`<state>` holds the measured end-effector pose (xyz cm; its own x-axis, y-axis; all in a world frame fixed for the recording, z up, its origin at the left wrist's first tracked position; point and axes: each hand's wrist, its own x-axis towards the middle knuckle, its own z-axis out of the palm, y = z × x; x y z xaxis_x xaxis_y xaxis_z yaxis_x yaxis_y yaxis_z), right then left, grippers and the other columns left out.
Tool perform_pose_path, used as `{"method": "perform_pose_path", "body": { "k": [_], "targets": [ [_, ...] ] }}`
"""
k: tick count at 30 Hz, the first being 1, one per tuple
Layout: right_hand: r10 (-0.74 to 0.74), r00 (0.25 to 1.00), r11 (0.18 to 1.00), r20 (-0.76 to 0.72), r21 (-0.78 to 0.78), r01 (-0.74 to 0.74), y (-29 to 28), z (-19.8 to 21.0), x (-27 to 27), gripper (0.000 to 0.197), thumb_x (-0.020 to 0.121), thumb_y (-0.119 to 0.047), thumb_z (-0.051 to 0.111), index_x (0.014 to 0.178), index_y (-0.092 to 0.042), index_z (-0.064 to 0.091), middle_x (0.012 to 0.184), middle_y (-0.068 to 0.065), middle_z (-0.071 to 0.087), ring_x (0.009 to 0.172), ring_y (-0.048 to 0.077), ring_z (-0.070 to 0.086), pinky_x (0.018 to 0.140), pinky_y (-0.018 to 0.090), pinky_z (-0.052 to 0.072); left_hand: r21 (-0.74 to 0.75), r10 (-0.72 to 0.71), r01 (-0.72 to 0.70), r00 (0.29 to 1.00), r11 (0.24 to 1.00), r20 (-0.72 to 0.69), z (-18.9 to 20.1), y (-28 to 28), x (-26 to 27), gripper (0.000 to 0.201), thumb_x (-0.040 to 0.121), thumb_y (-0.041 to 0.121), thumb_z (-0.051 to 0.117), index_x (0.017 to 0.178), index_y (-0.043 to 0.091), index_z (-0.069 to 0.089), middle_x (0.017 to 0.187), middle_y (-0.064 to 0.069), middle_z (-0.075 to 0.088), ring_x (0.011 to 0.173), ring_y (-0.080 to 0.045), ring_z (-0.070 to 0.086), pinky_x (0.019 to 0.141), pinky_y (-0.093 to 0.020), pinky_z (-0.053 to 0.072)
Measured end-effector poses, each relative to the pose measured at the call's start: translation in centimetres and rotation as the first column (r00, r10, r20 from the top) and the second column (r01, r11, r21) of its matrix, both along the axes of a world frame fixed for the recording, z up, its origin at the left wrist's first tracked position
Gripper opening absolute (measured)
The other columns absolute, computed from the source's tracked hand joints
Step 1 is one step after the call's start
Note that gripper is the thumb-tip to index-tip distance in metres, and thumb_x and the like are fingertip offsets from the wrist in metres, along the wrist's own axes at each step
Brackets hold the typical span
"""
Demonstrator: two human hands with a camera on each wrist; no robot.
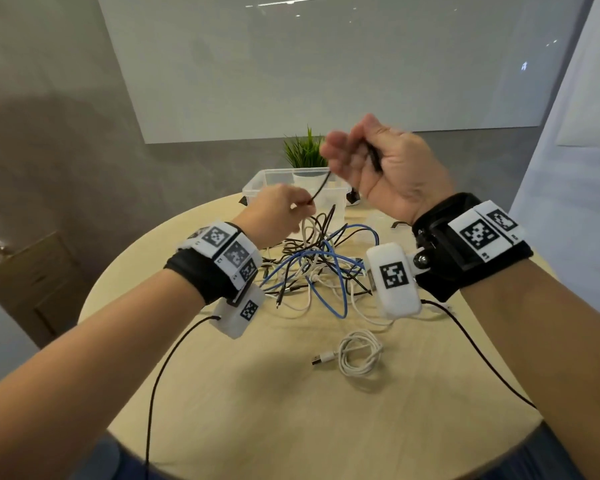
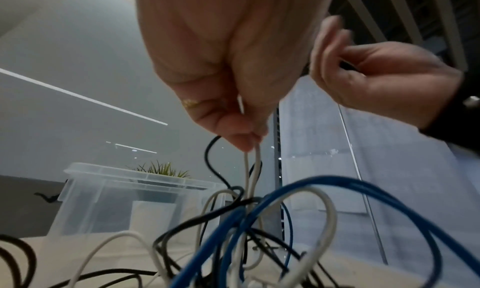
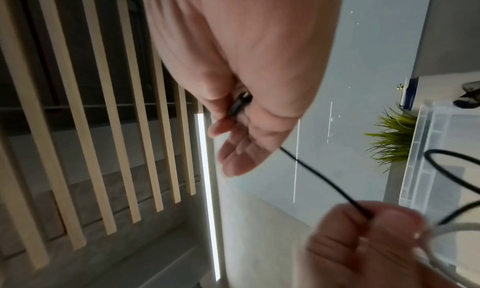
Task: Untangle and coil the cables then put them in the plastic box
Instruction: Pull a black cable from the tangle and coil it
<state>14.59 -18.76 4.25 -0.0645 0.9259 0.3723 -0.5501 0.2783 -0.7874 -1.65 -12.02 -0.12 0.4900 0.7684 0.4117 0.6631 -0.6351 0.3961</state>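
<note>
Above the far half of the table (image 1: 222, 393), the right hand (image 1: 385, 168) is holding the plug end of a black cable (image 1: 321, 188), its thumb pressing the plug against the palm while the other fingers are loosely spread. From that grip the cable is running down and to the left, taut, to the left hand (image 1: 278, 211), which is pinching it together with a loop of white cable (image 2: 250, 169) between thumb and fingertips. The left hand is the lower one and nearer the tangle (image 1: 312, 268) of black, white and blue cables lying just below it on the table. So the free black stretch is lying slantwise between the two grips, and the rest is trailing down into the tangle; I would judge it needs drawing up and rightward. A coiled white cable (image 1: 359, 355) is lying at the near side. The plastic box (image 1: 274, 181) is standing open at the far edge, a small green plant (image 1: 303, 150) behind it.
</note>
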Motion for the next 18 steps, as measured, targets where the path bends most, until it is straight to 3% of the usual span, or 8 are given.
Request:
{"method": "perform_pose_path", "body": {
  "k": [2, 5, 8, 10, 11, 13, 15, 18],
  "targets": [
    [-0.103, 0.990, 0.994, -0.097, 0.012, 0.105, 0.5, 0.4, 0.6, 0.026, 0.104, -0.015, 0.036, 0.088, -0.005, 0.055, 0.096, 0.015, 0.069, 0.094, 0.026, 0.068, 0.088, 0.037, 0.055, -0.022, -0.098, 0.096, 0.991, 0.995, -0.092, -0.6, -0.5, -0.1, 0.014, 0.097, 0.019, 0.052, 0.090, 0.013, 0.063, 0.069, 0.004, 0.062, 0.054, 0.000, 0.062, 0.049, -0.010, 0.039],
    [-0.441, 0.881, 0.897, 0.170, 0.047, 0.440, 1.5, 0.2, 1.4, 0.022, 0.103, -0.013, 0.040, 0.093, -0.010, 0.059, 0.110, 0.008, 0.066, 0.112, 0.020, 0.061, 0.102, 0.037, 0.045, 0.007, -0.157, 0.158, 0.982, 0.987, -0.101, -0.6, -0.8, -0.7, 0.016, 0.098, 0.016, 0.049, 0.087, 0.010, 0.059, 0.073, -0.003, 0.063, 0.055, -0.003, 0.063, 0.047, -0.008, 0.039],
    [-0.587, 0.540, 0.778, 0.604, 0.234, 0.583, 1.8, -0.8, 1.6, 0.021, 0.101, -0.018, 0.046, 0.092, -0.017, 0.064, 0.108, 0.012, 0.068, 0.108, 0.026, 0.062, 0.102, 0.042, 0.046, 0.007, -0.142, 0.142, 0.990, 0.990, -0.004, 0.4, -1.0, -1.1, 0.013, 0.099, 0.014, 0.047, 0.091, 0.013, 0.057, 0.070, 0.003, 0.060, 0.051, 0.003, 0.060, 0.049, -0.010, 0.045],
    [-0.510, 0.318, 0.795, 0.799, 0.298, 0.529, 1.9, -1.5, 1.6, 0.020, 0.098, -0.023, 0.051, 0.092, -0.012, 0.068, 0.104, 0.019, 0.068, 0.099, 0.033, 0.061, 0.093, 0.044, 0.050, 0.053, -0.139, 0.135, 0.986, 0.989, 0.091, 1.2, -1.0, -1.3, 0.013, 0.099, 0.014, 0.047, 0.095, 0.011, 0.059, 0.072, 0.007, 0.061, 0.055, 0.005, 0.061, 0.056, -0.010, 0.049],
    [-0.465, 0.255, 0.819, 0.848, 0.303, 0.487, 1.9, -1.9, 1.6, 0.020, 0.097, -0.023, 0.053, 0.089, -0.012, 0.068, 0.099, 0.016, 0.069, 0.093, 0.030, 0.062, 0.088, 0.041, 0.050, 0.104, -0.148, 0.136, 0.982, 0.985, 0.118, 1.7, -0.9, -1.4, 0.013, 0.099, 0.014, 0.049, 0.097, 0.009, 0.061, 0.075, 0.006, 0.063, 0.059, 0.004, 0.062, 0.061, -0.009, 0.050],
    [-0.377, 0.297, 0.885, 0.877, 0.248, 0.393, 1.7, -2.4, 1.1, 0.022, 0.098, -0.020, 0.051, 0.085, -0.012, 0.066, 0.085, 0.009, 0.069, 0.080, 0.021, 0.064, 0.082, 0.040, 0.052, 0.243, -0.165, 0.130, 0.978, 0.961, 0.126, 2.9, -0.9, -1.4, 0.013, 0.097, 0.014, 0.053, 0.098, 0.007, 0.064, 0.081, 0.003, 0.064, 0.069, -0.001, 0.061, 0.067, -0.007, 0.047],
    [-0.269, 0.485, 0.942, 0.832, 0.122, 0.313, 1.3, -2.7, 0.6, 0.027, 0.102, -0.016, 0.042, 0.088, -0.008, 0.064, 0.066, 0.003, 0.062, 0.061, 0.014, 0.059, 0.071, 0.031, 0.050, 0.356, -0.187, 0.134, 0.975, 0.925, 0.119, 4.0, -0.7, -1.6, 0.013, 0.094, 0.014, 0.058, 0.097, 0.005, 0.067, 0.088, -0.001, 0.063, 0.073, -0.007, 0.058, 0.071, -0.008, 0.044],
    [-0.120, 0.694, 0.985, 0.710, -0.004, 0.175, 0.4, -2.7, 0.1, 0.037, 0.105, -0.026, 0.035, 0.087, -0.007, 0.059, 0.051, -0.003, 0.036, 0.046, 0.012, 0.034, 0.055, 0.026, 0.043, 0.380, -0.186, 0.114, 0.970, 0.918, 0.157, 5.1, -0.3, -1.8, 0.013, 0.091, 0.016, 0.063, 0.098, 0.008, 0.070, 0.094, 0.001, 0.060, 0.075, 0.003, 0.053, 0.073, -0.005, 0.043]
  ]
}}
